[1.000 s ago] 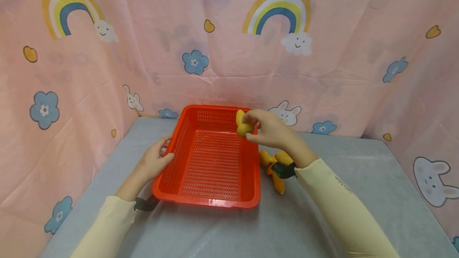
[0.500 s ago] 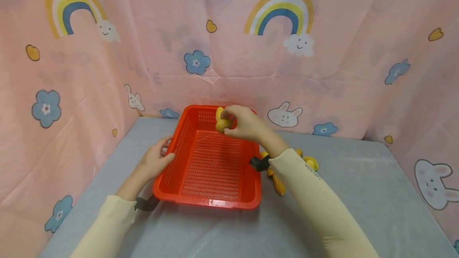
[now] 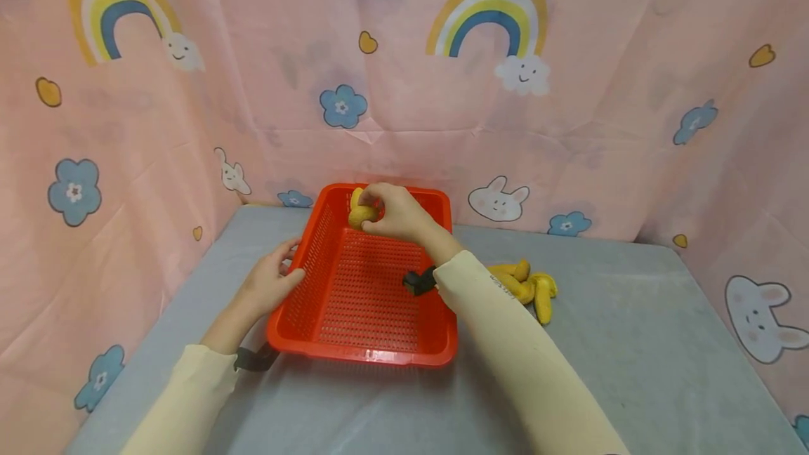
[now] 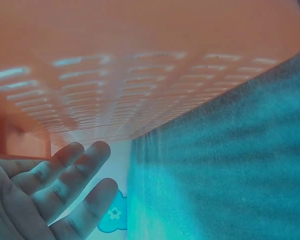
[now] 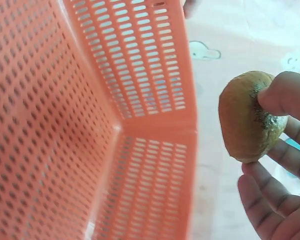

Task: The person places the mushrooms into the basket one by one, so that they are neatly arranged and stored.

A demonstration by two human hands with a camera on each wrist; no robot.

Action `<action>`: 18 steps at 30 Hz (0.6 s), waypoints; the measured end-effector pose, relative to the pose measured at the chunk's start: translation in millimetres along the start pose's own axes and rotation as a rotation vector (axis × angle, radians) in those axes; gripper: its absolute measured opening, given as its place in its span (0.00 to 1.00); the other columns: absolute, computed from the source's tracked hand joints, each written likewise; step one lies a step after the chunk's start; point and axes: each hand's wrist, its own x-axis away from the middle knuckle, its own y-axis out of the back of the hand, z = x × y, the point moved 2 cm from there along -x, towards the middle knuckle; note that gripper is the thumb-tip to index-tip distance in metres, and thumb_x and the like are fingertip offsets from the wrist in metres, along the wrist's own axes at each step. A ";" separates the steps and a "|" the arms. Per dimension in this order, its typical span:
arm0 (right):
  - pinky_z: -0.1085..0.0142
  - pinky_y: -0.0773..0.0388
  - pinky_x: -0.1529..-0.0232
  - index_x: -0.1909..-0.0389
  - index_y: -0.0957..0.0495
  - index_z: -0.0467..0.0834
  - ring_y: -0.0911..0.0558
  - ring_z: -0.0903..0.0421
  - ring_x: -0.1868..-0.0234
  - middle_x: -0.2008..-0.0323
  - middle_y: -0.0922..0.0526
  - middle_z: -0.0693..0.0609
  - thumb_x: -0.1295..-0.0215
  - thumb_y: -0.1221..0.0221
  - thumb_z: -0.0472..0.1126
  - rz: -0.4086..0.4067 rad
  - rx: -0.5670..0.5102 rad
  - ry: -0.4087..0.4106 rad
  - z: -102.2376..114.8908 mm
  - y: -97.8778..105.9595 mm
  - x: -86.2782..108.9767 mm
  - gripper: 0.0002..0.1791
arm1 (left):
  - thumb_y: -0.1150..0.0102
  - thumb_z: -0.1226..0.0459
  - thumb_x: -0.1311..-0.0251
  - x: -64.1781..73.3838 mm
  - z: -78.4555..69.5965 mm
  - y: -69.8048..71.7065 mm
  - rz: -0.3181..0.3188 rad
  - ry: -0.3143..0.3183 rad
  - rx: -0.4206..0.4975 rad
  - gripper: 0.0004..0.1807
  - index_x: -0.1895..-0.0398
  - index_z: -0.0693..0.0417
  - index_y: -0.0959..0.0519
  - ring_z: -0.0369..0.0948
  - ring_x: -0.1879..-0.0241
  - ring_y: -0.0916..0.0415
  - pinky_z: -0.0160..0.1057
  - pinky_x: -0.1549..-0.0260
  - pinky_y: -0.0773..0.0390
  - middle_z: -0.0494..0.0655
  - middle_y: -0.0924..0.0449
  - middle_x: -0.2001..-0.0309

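One rounded yellow-brown piece (image 3: 362, 218) is pinched between the thumb and fingers (image 5: 285, 97) of the right hand (image 3: 395, 213); the thumb is laid on a dark, rough patch, and fingertips are pressed against its underside. It is held over the far part of a red perforated basket (image 3: 363, 357), and a gap is seen between it and the rim in the right wrist view. By the left hand (image 3: 268, 286), the basket's left side is met: the fingers are spread apart along the outer wall, with the thumb at the rim; how firmly it is pressed cannot be told. The basket is set left of centre on a grey surface (image 3: 632, 357), near its far edge. To its right, several yellow pieces (image 3: 542, 300) are clustered, partly hidden by the right sleeve (image 3: 505, 335). Behind the far edge, a pink patterned curtain (image 3: 404, 111) is hung.
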 end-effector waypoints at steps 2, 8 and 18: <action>0.67 0.23 0.60 0.57 0.23 0.43 0.25 0.51 0.59 0.54 0.21 0.50 0.47 0.35 0.37 0.002 -0.026 -0.022 -3.4 -6.9 -3.4 0.15 | 0.49 0.65 0.38 0.3 -0.6 -0.4 -0.002 0.001 -0.003 0.33 0.28 0.60 0.42 0.45 0.65 0.21 0.42 0.70 0.15 0.62 0.27 0.45; 0.68 0.21 0.59 0.56 0.24 0.43 0.24 0.54 0.58 0.51 0.22 0.50 0.46 0.35 0.35 -0.002 -0.095 -0.101 -16.9 -30.8 -12.8 0.15 | 0.49 0.65 0.37 0.1 -0.5 -0.8 0.001 0.011 0.007 0.33 0.28 0.60 0.43 0.46 0.64 0.21 0.42 0.70 0.15 0.62 0.28 0.44; 0.64 0.21 0.53 0.51 0.25 0.42 0.23 0.53 0.52 0.50 0.21 0.49 0.43 0.35 0.38 -0.030 -0.131 -0.249 -39.1 -68.0 -14.4 0.18 | 0.49 0.65 0.38 -2.1 -0.3 -2.6 -0.003 0.004 0.004 0.33 0.28 0.60 0.42 0.46 0.64 0.21 0.42 0.70 0.15 0.62 0.27 0.45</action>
